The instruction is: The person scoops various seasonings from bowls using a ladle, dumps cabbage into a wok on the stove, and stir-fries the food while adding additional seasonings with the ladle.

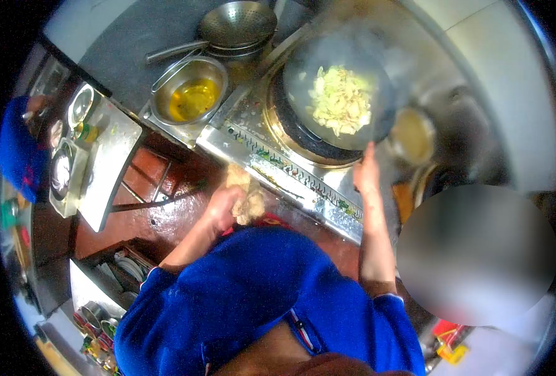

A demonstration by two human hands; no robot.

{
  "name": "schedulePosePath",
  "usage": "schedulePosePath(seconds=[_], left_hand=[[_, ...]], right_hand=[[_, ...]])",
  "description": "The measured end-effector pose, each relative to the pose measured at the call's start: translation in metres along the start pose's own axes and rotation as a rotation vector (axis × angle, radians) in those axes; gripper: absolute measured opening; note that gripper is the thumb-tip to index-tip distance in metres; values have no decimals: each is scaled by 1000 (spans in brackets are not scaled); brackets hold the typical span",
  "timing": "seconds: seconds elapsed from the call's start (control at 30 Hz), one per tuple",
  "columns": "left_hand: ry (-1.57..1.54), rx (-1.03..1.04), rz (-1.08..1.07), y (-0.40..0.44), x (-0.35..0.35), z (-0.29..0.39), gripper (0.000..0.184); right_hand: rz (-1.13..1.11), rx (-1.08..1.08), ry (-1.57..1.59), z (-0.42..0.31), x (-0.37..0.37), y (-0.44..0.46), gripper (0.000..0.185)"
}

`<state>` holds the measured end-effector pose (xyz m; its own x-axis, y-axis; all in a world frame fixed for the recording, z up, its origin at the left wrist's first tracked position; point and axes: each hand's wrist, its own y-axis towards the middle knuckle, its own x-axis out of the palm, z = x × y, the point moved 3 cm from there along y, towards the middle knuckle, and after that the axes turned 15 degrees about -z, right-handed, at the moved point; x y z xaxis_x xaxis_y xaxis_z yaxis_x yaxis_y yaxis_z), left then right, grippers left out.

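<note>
Tan cloth [250, 205] fills the curled left hand [223, 205].

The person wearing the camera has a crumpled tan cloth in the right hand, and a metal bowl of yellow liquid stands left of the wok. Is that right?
Not quite: the head view shows the crumpled tan cloth in the left hand, not the right. A metal bowl of yellow liquid does stand left of the wok.
</note>
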<state>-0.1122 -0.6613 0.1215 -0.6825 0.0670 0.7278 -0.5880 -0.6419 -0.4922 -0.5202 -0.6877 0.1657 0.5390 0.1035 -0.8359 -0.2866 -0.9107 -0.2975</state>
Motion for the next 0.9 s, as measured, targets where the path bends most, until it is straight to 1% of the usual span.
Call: schedulePosePath(seconds=[0.03, 0.07, 0.17, 0.2, 0.23, 0.33, 0.4, 0.43, 0.47, 0.5, 0.53, 0.57, 0.6, 0.63, 0.7, 0.77, 0.8, 0.83, 0.87, 0.9], left_hand=[[39, -45, 25, -2, 2, 2, 21], [77, -88, 50, -4, 4, 4, 19], [37, -29, 87, -8, 14, 5, 14], [19, -13, 76, -7, 9, 4, 14], [0, 4, 66, -3, 0, 1, 15], [-12, 5, 54, -3, -2, 1, 16], [-1, -28, 21, 0, 4, 0, 18], [3, -36, 5, 2, 9, -1, 20], [4, -31, 3, 1, 12, 0, 23], [-40, 45, 18, 1, 19, 0, 39], [-49, 68, 19, 0, 27, 1, 45], [-61, 74, 11, -5, 31, 3, 51], [-87, 88, 27, -11, 30, 5, 52], [-113, 92, 31, -13, 32, 5, 53], [-156, 74, 34, -8, 24, -2, 56], [-207, 85, -36, -5, 12, -7, 55], [-166, 71, 8, -8, 11, -5, 54], [-127, 57, 51, -13, 15, -1, 52], [-89, 46, 93, -17, 18, 1, 51], [-106, 59, 74, -18, 17, 1, 48]], right_hand=[[-87, 78, 63, -11, 7, -2, 74], [-111, 55, 64, -22, 7, -12, 73], [-157, -90, -41, -48, -28, -69, 72], [-183, -91, -71, -59, -46, -94, 72], [-210, -92, -101, -62, -58, -112, 73], [-279, -95, -262, -38, -51, -129, 74], [-259, -117, -306, -20, -38, -110, 75], [-253, -149, -326, -26, -37, -100, 75], [-271, -61, -303, -29, -50, -94, 72], [-223, -111, -223, -25, -64, -92, 67], [-267, 58, -309, -46, -87, -94, 64], [-158, -112, -244, -28, -98, -95, 64], [-165, -125, -195, -19, -113, -98, 64], [-228, -43, -180, -49, -133, -115, 63], [-143, -161, -223, -36, -132, -121, 64], [-160, -246, -325, -19, -105, -102, 65], [-254, -70, -444, -17, -84, -83, 66], [-206, -128, -318, -12, -68, -69, 68], [-197, -66, -290, -12, -62, -58, 68], [-187, -78, -314, -20, -68, -55, 68]])
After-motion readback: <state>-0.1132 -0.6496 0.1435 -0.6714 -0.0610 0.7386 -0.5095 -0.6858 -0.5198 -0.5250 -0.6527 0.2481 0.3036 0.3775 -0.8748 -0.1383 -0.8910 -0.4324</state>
